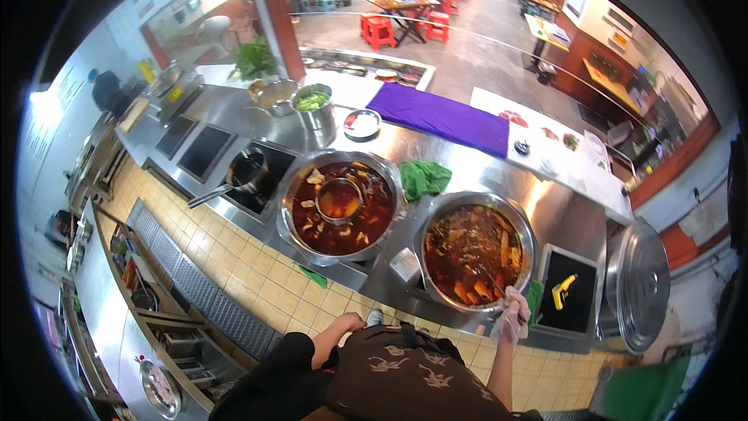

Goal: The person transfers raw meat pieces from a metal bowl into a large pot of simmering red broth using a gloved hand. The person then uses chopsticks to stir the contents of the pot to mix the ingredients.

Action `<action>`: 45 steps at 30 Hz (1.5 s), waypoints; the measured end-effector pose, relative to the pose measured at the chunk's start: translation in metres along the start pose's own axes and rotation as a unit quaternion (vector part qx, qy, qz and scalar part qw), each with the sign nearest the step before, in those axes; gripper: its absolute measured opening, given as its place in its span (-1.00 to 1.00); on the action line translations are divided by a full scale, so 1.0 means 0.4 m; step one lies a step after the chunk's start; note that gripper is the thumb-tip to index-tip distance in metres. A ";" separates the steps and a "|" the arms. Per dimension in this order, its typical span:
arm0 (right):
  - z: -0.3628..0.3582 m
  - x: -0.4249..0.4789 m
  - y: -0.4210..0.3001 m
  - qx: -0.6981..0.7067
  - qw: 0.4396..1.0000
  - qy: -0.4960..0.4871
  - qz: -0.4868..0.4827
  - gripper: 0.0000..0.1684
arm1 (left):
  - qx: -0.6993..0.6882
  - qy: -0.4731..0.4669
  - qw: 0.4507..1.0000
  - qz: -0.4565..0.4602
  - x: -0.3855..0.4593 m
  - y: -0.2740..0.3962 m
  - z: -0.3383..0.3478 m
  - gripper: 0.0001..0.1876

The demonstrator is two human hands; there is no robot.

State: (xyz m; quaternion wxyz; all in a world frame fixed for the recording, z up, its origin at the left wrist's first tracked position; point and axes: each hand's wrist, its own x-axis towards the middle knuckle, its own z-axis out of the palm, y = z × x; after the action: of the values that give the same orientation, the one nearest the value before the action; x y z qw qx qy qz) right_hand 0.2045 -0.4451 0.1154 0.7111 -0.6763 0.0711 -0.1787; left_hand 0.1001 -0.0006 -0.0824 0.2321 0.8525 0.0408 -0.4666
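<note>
My right hand, in a clear plastic glove, is closed around a thin utensil at the near right rim of a large steel pot. The utensil's lower end is hidden in dark red broth with pieces of food. Close to my brown patterned apron rests my bare left hand; its fingers are too small to make out. A second steel pot of red broth stands to the left, with a round strainer in it. A green cloth lies between the pots.
Further left, a long-handled pan sits on a black cooktop. A yellow handheld device lies on the right cooktop, beside a tall lidded steel pot. Behind are a purple cloth and a pot of greens. Another person stands far left.
</note>
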 end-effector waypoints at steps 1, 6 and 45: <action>-0.003 0.001 0.002 0.075 0.997 -0.020 -0.019 -0.81 | -0.031 0.004 0.999 -0.019 -0.025 0.030 -0.012 -0.54; -0.012 -0.013 0.017 0.050 0.997 -0.004 -0.055 -0.79 | -0.031 0.017 0.999 -0.028 -0.047 0.045 -0.027 -0.54; 0.020 -0.024 -0.020 0.069 0.998 0.001 -0.002 -0.80 | -0.048 0.018 0.998 -0.022 -0.074 0.074 -0.027 -0.52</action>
State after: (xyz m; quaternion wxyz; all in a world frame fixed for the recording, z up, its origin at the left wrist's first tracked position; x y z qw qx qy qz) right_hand 0.1970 -0.4343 0.1225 0.7553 -0.6258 0.0581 -0.1858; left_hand 0.1005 -0.0178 -0.0428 0.2621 0.8473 0.0859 -0.4539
